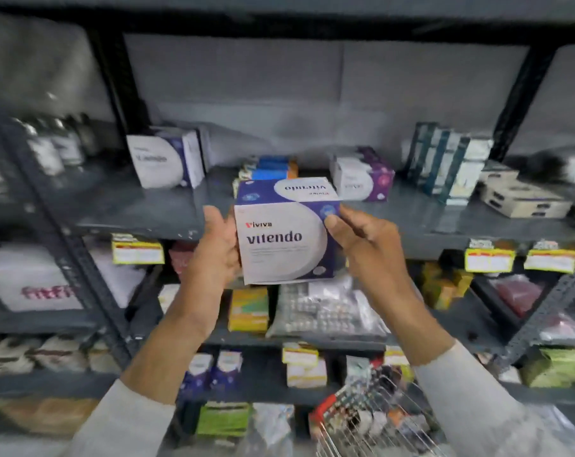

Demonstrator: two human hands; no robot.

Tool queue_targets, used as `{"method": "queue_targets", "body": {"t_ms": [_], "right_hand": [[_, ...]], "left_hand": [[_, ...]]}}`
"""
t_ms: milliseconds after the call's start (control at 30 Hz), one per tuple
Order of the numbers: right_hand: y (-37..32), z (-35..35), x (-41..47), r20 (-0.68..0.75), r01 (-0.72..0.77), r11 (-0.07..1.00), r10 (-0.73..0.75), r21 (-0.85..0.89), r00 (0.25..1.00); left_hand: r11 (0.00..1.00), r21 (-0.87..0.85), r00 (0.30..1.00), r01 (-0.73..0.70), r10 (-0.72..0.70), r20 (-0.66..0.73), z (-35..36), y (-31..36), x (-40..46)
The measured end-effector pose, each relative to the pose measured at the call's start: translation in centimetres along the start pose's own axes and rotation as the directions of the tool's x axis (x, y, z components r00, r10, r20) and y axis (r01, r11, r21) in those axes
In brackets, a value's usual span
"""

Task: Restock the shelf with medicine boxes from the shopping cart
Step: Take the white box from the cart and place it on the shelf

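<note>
I hold a white and purple medicine box marked "vitendo" (284,235) in front of the grey metal shelf (121,206), at the height of its front edge. My left hand (218,245) grips the box's left side. My right hand (362,235) grips its right side, thumb on the front. A matching box (164,159) stands on the same shelf to the left, and another (362,178) lies to the right. The wire shopping cart (371,420) with a red rim shows at the bottom right, with several items in it.
Blue and orange boxes (272,168) are stacked just behind the held box. Tall teal and white boxes (447,159) and flat white cartons (523,196) stand at the right. Black uprights (121,94) frame the bay. Lower shelves carry blister packs (325,311), yellow boxes (248,308) and price tags.
</note>
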State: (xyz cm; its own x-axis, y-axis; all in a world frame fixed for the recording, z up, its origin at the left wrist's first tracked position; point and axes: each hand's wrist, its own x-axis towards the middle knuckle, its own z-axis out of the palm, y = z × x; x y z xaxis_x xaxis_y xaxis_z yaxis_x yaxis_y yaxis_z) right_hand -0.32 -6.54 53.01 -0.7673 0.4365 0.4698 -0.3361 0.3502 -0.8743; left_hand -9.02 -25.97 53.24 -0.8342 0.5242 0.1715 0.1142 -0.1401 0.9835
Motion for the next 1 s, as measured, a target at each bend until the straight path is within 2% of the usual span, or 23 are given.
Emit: {"method": "queue_targets", "body": {"t_ms": [100,167,300,400,600,833,867,900,967,1000], "right_hand": [[-1.7,5.8,4.3,0.105,0.030,0.996,-0.038,0.081,0.994],[-2.4,9.7,7.2,0.150,0.034,0.996,-0.046,0.083,0.988],[-1.9,16.6,12.7,0.303,-0.206,0.967,0.153,0.151,0.941],[-0.3,20.5,15.7,0.386,-0.305,0.939,0.225,0.158,0.895],[2.9,25.3,17.7,0.409,-0.389,0.913,0.309,0.125,0.859],[4.6,25.4,16.3,0.417,-0.291,0.948,0.213,0.133,0.884],[4.5,24.8,15.7,0.403,-0.253,0.959,0.182,0.130,0.897],[4.4,23.9,14.9,0.373,-0.210,0.969,0.148,0.131,0.916],[4.7,21.2,12.8,0.309,-0.137,0.973,0.073,0.189,0.948],[5.2,19.4,11.3,0.286,-0.103,0.968,0.034,0.230,0.958]], "left_hand": [[0.993,0.029,0.993,-0.116,0.117,-0.035,-5.1,2.2,0.1],[0.991,0.048,0.986,-0.127,0.132,-0.102,-7.9,3.5,1.6],[0.985,0.105,0.967,-0.138,0.157,-0.199,-12.5,4.8,5.1],[0.991,0.088,0.958,-0.101,0.121,-0.261,-15.6,4.2,7.6],[0.998,0.044,0.938,-0.055,0.067,-0.340,-19.5,1.5,10.8],[0.994,0.062,0.913,-0.088,0.106,-0.395,-19.8,0.0,11.2],[0.990,0.077,0.883,-0.119,0.141,-0.447,-19.2,0.0,11.0],[0.984,0.095,0.822,-0.151,0.179,-0.541,-18.7,-0.3,10.6],[0.971,0.100,0.657,-0.218,0.222,-0.720,-17.4,-1.8,9.5],[0.961,0.150,0.601,-0.231,0.262,-0.755,-16.3,-2.8,8.4]]}}
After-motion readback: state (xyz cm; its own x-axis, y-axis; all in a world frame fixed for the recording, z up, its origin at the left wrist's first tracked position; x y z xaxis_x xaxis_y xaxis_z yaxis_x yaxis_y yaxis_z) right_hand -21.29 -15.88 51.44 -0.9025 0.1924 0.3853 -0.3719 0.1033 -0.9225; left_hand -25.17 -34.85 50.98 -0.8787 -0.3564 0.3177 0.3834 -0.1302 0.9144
